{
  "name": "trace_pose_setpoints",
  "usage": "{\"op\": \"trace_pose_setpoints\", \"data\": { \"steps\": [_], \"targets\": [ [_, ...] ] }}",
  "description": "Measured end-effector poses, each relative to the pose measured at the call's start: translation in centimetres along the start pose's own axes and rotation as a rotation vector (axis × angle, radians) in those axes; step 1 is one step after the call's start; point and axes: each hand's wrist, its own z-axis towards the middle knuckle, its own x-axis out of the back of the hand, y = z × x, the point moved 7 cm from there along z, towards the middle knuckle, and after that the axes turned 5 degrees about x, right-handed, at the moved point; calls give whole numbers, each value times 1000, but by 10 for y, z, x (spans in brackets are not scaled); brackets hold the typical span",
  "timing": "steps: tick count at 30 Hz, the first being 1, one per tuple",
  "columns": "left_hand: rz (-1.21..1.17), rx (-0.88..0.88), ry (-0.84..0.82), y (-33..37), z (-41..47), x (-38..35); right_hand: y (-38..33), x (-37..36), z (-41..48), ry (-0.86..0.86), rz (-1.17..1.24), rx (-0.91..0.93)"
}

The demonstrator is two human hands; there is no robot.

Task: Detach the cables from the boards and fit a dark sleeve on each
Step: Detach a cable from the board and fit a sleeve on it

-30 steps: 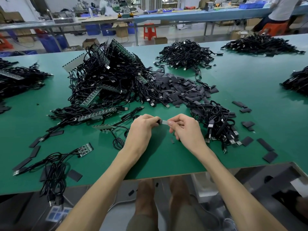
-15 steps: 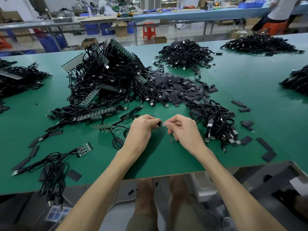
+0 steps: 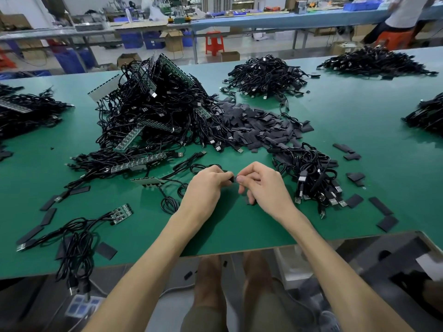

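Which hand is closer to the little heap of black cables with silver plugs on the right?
Right. The right hand is just beside the black cable heap, on its left; the left hand is farther left.

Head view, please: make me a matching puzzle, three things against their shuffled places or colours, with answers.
Things:
1. stool
2. heap of loose sleeves
3. small board

Places:
A. near the front left of the table, cables leading to it
B. red, on the floor beyond the table
C. mid-table, just right of the big cable tangle

Pairs: 1-B, 2-C, 3-A.
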Motion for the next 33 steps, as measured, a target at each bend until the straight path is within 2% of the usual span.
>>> {"op": "trace_pose_setpoints", "data": {
  "steps": [4, 8, 13, 20, 28, 33],
  "targets": [
    [-7, -71, -21, 5, 1, 0, 3, 4, 1, 20, 70, -23],
    [62, -117, 49, 8, -2, 3, 2, 2, 0, 5, 72, -15],
    [61, -58, 6, 4, 0, -1, 2, 1, 0, -7, 40, -10],
    [27, -60, -88, 4, 2, -4, 2, 1, -1, -13, 27, 0],
    [-19, -83, -42, 5, 0, -1, 3, 2, -1, 4, 43, -13],
    [-90, -20, 7, -2, 3, 1, 0, 0, -1, -2, 4, 3]
  ]
}}
